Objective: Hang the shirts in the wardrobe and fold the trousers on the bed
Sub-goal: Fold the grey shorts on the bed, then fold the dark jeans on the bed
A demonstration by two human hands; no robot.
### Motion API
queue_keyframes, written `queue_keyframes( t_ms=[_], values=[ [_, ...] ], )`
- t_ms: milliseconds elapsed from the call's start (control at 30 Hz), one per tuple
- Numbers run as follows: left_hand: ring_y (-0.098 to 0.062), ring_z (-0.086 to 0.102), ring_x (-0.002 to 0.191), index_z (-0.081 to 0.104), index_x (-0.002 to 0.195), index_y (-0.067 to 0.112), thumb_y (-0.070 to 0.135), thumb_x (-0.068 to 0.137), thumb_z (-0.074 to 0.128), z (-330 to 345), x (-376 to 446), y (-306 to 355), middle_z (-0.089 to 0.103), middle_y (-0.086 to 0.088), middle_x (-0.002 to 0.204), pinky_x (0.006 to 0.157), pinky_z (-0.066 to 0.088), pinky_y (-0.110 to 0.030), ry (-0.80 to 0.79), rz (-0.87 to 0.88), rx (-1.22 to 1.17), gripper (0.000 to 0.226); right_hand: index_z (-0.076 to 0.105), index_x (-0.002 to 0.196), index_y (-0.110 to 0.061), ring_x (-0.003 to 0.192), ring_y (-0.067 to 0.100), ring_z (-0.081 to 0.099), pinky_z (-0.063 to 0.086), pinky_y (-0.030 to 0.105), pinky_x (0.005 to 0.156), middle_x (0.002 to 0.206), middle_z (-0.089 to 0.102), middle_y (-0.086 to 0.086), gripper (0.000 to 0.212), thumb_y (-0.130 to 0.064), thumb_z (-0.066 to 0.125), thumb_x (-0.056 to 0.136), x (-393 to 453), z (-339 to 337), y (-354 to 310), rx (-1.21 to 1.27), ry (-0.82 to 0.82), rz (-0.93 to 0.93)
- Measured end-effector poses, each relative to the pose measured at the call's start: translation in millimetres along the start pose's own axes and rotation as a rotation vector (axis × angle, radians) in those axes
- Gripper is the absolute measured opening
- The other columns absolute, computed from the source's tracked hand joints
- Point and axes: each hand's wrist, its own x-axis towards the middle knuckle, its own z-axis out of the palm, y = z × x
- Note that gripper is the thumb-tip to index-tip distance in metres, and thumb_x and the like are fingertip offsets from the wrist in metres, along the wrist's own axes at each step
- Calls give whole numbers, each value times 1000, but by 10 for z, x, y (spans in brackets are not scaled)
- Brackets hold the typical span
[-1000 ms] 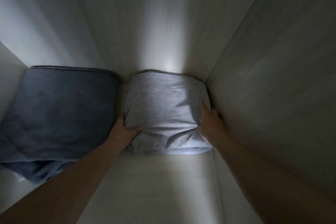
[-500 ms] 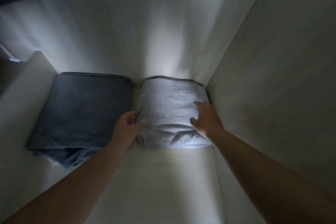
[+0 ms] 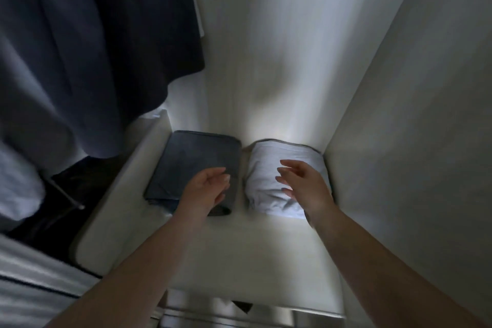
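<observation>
Two folded garments are seen lying side by side on a white wardrobe shelf [image 3: 239,247], against the back panel. The dark grey-blue folded trousers [image 3: 197,162] are placed on the left portion of the shelf. The light grey folded trousers [image 3: 269,194] are placed on the right portion, close against the right side wall [image 3: 412,141]. A narrow gap is noted between the two bundles; they do not appear to touch.

The left hand [image 3: 205,189] is held above the near right corner of the dark bundle, its fingers [image 3: 221,173] loosely extended and slightly parted, nothing being gripped. Whether the garment is touched beneath it cannot be told. The right hand [image 3: 306,186] is held over the light bundle, palm turned inward, with the fingers [image 3: 287,165] spread and relaxed; no cloth is pinched.

To the left, dark hanging garments [image 3: 93,48] are seen suspended in the adjoining compartment, their hems ending above the level of the shelf. A thin metal rod [image 3: 66,194] is visible below them. Motion blur is present across the upper walls, so finer detail cannot be confirmed.
</observation>
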Motion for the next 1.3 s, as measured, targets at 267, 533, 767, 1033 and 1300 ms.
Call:
queue_keyframes(
  t_ms=[267, 533, 767, 1033, 1300],
  values=[
    [0, 65, 62, 62, 94, 19, 4, 90, 60, -739, -1032, 411, 69, 7, 74, 61, 52, -15, 178, 167, -162, 15, 63, 92, -18, 69, 9, 62, 50, 19, 65, 82, 67, 1, 15, -6, 54, 93, -736, 770, -515, 230, -288, 16],
    [-8, 64, 81, 66, 99, 19, 12, 87, 66, -1311, -2595, 222, 69, 4, 86, 84, 51, -29, 622, 331, -281, 14, 63, 93, -19, 62, 1, 64, 50, 15, 61, 77, 68, -6, 15, -8, 53, 95, -1640, 1488, -565, 141, -891, 19],
    [-5, 67, 83, 69, 97, 22, 12, 87, 66, -1352, -4030, -296, 73, 5, 91, 79, 53, -26, 1022, 361, -347, 15, 67, 92, -21, 71, 6, 67, 50, 22, 69, 82, 73, -4, 14, -11, 57, 93, -2691, 1700, -340, 41, -1262, 41],
    [-3, 67, 77, 70, 94, 23, 8, 86, 66, -1329, -5530, -875, 74, 4, 91, 67, 53, -20, 1406, 386, -460, 18, 68, 103, -21, 83, 9, 70, 53, 25, 76, 95, 74, -2, 16, -14, 57, 93, -3966, 1735, -60, -107, -1637, 13],
    [-7, 62, 68, 71, 91, 20, 10, 88, 65, -1257, -6904, -1421, 72, 1, 81, 68, 49, -23, 1675, 463, -534, 13, 67, 102, -21, 79, 6, 69, 55, 22, 74, 90, 74, -4, 16, -13, 56, 93, -5441, 1791, 293, -235, -1889, -1]
  ],
)
